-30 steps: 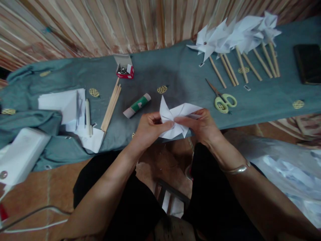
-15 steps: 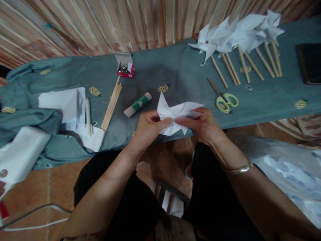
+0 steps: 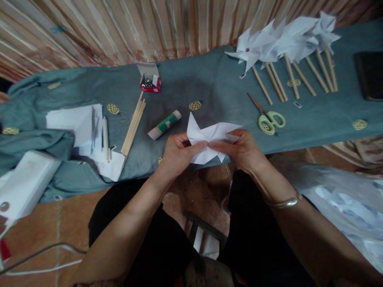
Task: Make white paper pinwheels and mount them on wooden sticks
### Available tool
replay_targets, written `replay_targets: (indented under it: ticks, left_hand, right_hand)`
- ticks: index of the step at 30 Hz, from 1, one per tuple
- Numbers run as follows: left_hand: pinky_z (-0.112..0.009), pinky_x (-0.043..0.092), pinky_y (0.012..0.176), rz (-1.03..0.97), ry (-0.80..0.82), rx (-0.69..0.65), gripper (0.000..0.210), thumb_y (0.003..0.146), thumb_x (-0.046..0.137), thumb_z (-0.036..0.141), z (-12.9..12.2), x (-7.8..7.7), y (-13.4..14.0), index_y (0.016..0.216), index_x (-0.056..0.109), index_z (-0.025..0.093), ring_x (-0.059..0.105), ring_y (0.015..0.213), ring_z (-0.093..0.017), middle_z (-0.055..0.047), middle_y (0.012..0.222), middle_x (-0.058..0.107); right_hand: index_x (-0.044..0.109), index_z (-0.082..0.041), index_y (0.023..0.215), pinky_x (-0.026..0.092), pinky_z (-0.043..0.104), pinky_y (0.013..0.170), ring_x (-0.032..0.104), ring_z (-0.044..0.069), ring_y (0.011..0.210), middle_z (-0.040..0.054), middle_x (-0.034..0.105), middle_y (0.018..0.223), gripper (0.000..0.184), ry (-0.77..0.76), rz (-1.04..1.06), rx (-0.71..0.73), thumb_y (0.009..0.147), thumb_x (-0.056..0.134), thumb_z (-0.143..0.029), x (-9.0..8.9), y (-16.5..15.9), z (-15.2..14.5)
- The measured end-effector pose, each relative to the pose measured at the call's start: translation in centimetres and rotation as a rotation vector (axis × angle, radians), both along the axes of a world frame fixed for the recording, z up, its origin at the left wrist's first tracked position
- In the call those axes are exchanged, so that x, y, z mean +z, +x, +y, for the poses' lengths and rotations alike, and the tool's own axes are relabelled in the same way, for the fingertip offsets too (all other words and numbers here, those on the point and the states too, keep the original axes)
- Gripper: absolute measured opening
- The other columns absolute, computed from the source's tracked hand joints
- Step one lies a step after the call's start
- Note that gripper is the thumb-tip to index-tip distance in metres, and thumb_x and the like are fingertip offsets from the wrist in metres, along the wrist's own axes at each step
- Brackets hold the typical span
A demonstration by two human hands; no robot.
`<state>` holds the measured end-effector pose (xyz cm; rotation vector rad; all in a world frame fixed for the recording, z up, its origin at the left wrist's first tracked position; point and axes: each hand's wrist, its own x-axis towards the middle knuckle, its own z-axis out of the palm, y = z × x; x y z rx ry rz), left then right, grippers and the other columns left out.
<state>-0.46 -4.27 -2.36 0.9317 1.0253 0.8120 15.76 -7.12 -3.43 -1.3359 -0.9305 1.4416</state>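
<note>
The head view shows the left hand and the right hand at the centre of the frame, each pinching one side of a white folded-paper pinwheel between thumb and fingers. The fingers behind the paper are mostly hidden. The pinwheel lies directly between the hands, its longer spread running across the frame, one point rising at its upper left; neither hand is clearly nearer. The thumb tips almost meet at its middle, over the near edge of the bench.

Just beyond the left hand lies a pale cylinder with a green band, slanting up to the right; further left is a bundle of thin pale wooden sticks. Green-handled scissors lie up and right of the right hand.

The bench wears a grey-green cloth with yellow pineapple prints. At its far side are a small red-and-white box of shiny metal pieces and, upper right, white paper pinwheels on wooden sticks. White paper sheets lie at left. A striped beige curtain hangs behind; brown tiled floor shows below.
</note>
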Motion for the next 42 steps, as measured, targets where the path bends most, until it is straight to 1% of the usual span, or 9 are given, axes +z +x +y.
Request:
replay_targets:
  ticks: [6, 14, 20, 26, 30, 34, 36, 39, 42]
  left_hand:
    - [-0.024, 0.048, 0.057, 0.006, 0.018, -0.028, 0.022, 0.058, 0.082, 0.029, 0.0, 0.0, -0.1, 0.073, 0.074, 0.015, 0.061, 0.058, -0.013, -0.001, 0.066, 0.071]
    - [-0.026, 0.05, 0.06, -0.019, -0.029, -0.044, 0.028, 0.051, 0.086, 0.028, -0.1, 0.3, 0.0, 0.073, 0.074, 0.016, 0.062, 0.059, -0.014, -0.002, 0.069, 0.072]
    - [-0.024, 0.047, 0.059, -0.074, -0.069, 0.048, 0.022, 0.052, 0.083, 0.025, 0.3, 0.2, -0.1, 0.069, 0.073, 0.015, 0.06, 0.056, -0.012, -0.001, 0.066, 0.072]
    - [-0.022, 0.046, 0.058, -0.177, -0.165, 0.12, 0.024, 0.052, 0.083, 0.024, 0.5, 0.6, 0.1, 0.07, 0.073, 0.013, 0.06, 0.055, -0.011, -0.002, 0.064, 0.072]
    - [-0.023, 0.046, 0.058, -0.172, -0.159, 0.134, 0.023, 0.052, 0.084, 0.026, 0.4, 0.7, 0.3, 0.068, 0.073, 0.013, 0.059, 0.054, -0.01, -0.002, 0.063, 0.071]
    - [-0.024, 0.046, 0.057, -0.141, -0.149, 0.152, 0.023, 0.052, 0.084, 0.027, 0.4, 0.5, 0.5, 0.067, 0.072, 0.013, 0.059, 0.053, -0.011, -0.002, 0.064, 0.071]
    - [-0.023, 0.045, 0.056, -0.136, -0.151, 0.149, 0.022, 0.052, 0.084, 0.027, 0.4, 0.4, 0.4, 0.065, 0.072, 0.014, 0.058, 0.052, -0.01, -0.001, 0.062, 0.07]
    - [-0.023, 0.044, 0.054, -0.146, -0.154, 0.125, 0.021, 0.052, 0.083, 0.026, 0.4, 0.3, 0.4, 0.063, 0.071, 0.013, 0.056, 0.05, -0.01, -0.001, 0.059, 0.069]
    - [-0.022, 0.045, 0.055, -0.159, -0.154, 0.111, 0.02, 0.052, 0.084, 0.026, 0.4, 0.3, 0.4, 0.063, 0.072, 0.013, 0.057, 0.051, -0.01, -0.001, 0.06, 0.07]
  right_hand:
    - [0.073, -0.018, 0.067, 0.048, 0.025, 0.052, 0.061, 0.013, 0.054, 0.0002, 0.07, 0.064, 0.023, -0.017, 0.025, -0.013, 0.057, 0.085, -0.035, 0.3, 0.1, 0.3]
    - [0.073, -0.019, 0.066, 0.047, 0.025, 0.048, 0.06, 0.013, 0.051, -0.0011, 0.068, 0.06, 0.02, -0.031, 0.052, -0.036, 0.058, 0.084, -0.034, 0.4, -0.2, 0.2]
    - [0.073, -0.02, 0.076, 0.049, 0.024, 0.057, 0.061, 0.013, 0.059, -0.0012, 0.071, 0.069, 0.027, 0.0, 0.093, 0.008, 0.058, 0.085, -0.035, 0.5, 0.1, 0.4]
    - [0.07, -0.023, 0.086, 0.049, 0.024, 0.064, 0.063, 0.012, 0.065, -0.0009, 0.073, 0.079, 0.027, 0.086, 0.158, -0.083, 0.065, 0.08, -0.036, 0.9, 0.0, 0.5]
    - [0.067, -0.023, 0.081, 0.047, 0.025, 0.059, 0.059, 0.012, 0.06, -0.0023, 0.069, 0.071, 0.026, 0.144, 0.045, -0.118, 0.066, 0.079, -0.04, 1.2, -0.3, 0.4]
    - [0.067, -0.023, 0.082, 0.046, 0.026, 0.058, 0.056, 0.014, 0.06, -0.0019, 0.065, 0.069, 0.028, 0.146, 0.025, -0.065, 0.071, 0.073, -0.049, 1.3, -0.1, 0.1]
    - [0.066, -0.023, 0.076, 0.045, 0.026, 0.057, 0.056, 0.014, 0.06, -0.0007, 0.063, 0.067, 0.038, 0.123, 0.076, -0.059, 0.074, 0.064, -0.061, 1.3, 0.2, 0.2]
    - [0.061, -0.022, 0.061, 0.042, 0.025, 0.048, 0.049, 0.012, 0.05, -0.0007, 0.055, 0.055, 0.055, 0.038, 0.145, -0.087, 0.073, 0.053, -0.075, 1.3, 0.6, 0.4]
    - [0.058, -0.022, 0.055, 0.037, 0.023, 0.044, 0.043, 0.009, 0.044, -0.0036, 0.048, 0.049, 0.047, -0.019, 0.124, -0.131, 0.067, 0.068, -0.066, 1.2, 0.7, 0.6]
